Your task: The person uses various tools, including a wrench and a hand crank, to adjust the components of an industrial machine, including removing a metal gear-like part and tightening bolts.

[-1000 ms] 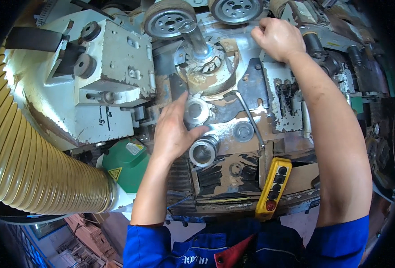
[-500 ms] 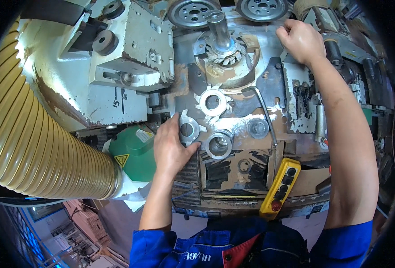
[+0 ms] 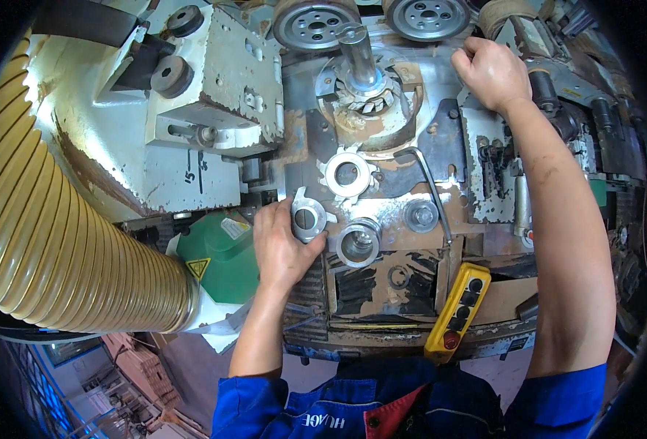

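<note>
your left hand point(image 3: 283, 245) grips a round silver metal cutter head point(image 3: 307, 216) on the rusty steel machine worktop point(image 3: 411, 271), just beside a shiny metal collar ring point(image 3: 358, 244). a toothed silver cutter point(image 3: 347, 175) lies just above. your right hand point(image 3: 490, 72) is clenched on the machine's upper edge; what it grips is unclear.

Shiny metal cutter head point(image 3: 307, 217), rusty worn steel table point(image 3: 411, 157), ribbed tan plastic hose point(image 3: 60, 249), glossy yellow plastic pendant point(image 3: 457, 312)
</note>
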Demonstrator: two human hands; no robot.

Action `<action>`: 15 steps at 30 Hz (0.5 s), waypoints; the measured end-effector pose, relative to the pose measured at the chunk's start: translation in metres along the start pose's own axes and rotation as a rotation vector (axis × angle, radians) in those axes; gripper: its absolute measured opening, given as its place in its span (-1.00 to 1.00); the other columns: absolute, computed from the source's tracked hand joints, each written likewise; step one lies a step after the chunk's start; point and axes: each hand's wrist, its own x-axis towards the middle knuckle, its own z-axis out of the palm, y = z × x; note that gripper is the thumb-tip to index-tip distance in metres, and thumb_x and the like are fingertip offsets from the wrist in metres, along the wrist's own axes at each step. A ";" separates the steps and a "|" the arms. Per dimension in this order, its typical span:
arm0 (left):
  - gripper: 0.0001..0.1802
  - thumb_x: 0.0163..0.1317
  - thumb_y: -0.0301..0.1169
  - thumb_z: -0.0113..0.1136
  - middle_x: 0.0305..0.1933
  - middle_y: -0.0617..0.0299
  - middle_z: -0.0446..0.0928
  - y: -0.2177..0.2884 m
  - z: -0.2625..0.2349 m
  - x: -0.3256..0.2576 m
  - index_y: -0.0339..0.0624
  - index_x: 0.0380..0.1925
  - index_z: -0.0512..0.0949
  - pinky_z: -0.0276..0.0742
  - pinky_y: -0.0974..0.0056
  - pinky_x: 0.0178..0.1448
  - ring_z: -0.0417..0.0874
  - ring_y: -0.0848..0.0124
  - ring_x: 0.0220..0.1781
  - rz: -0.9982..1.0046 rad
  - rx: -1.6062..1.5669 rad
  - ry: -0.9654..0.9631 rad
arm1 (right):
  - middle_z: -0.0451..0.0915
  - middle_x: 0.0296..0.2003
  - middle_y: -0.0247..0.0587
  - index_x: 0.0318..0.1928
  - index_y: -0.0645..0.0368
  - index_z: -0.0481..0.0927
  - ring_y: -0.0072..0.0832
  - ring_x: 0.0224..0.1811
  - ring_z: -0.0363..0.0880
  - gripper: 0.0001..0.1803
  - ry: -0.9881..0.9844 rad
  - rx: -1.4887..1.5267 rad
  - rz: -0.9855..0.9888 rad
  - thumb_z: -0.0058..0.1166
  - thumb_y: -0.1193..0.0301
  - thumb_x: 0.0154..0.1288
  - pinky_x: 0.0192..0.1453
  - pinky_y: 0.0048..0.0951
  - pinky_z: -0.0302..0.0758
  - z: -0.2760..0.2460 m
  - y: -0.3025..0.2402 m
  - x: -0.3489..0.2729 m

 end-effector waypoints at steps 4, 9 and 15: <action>-0.17 -0.18 -0.27 0.63 0.11 -0.12 0.58 0.008 -0.012 0.002 -0.38 0.16 0.57 0.46 -0.03 0.32 0.53 -0.07 0.19 -0.030 -0.073 0.033 | 0.75 -0.20 0.11 -0.19 0.09 0.76 0.11 -0.07 0.71 -0.54 -0.053 0.002 0.019 -0.02 0.01 0.33 0.09 0.03 0.63 -0.002 0.002 -0.001; -0.20 -0.21 -0.29 0.64 0.03 -0.10 0.61 0.034 -0.057 0.021 -0.39 0.10 0.58 0.48 -0.03 0.26 0.58 -0.08 0.11 0.074 -0.172 0.069 | 0.75 -0.19 0.12 -0.20 0.07 0.77 0.09 -0.08 0.72 -0.55 -0.068 0.023 -0.001 -0.03 0.02 0.33 0.12 0.02 0.63 -0.014 -0.009 -0.001; -0.16 -0.20 -0.27 0.65 0.05 -0.11 0.60 0.073 -0.072 0.094 -0.31 0.17 0.56 0.51 -0.01 0.29 0.60 -0.05 0.13 0.298 -0.178 0.116 | 0.75 -0.21 0.09 -0.25 0.08 0.76 0.07 -0.10 0.73 -0.56 -0.083 0.056 0.057 -0.04 0.04 0.29 0.11 0.02 0.64 -0.014 -0.004 -0.003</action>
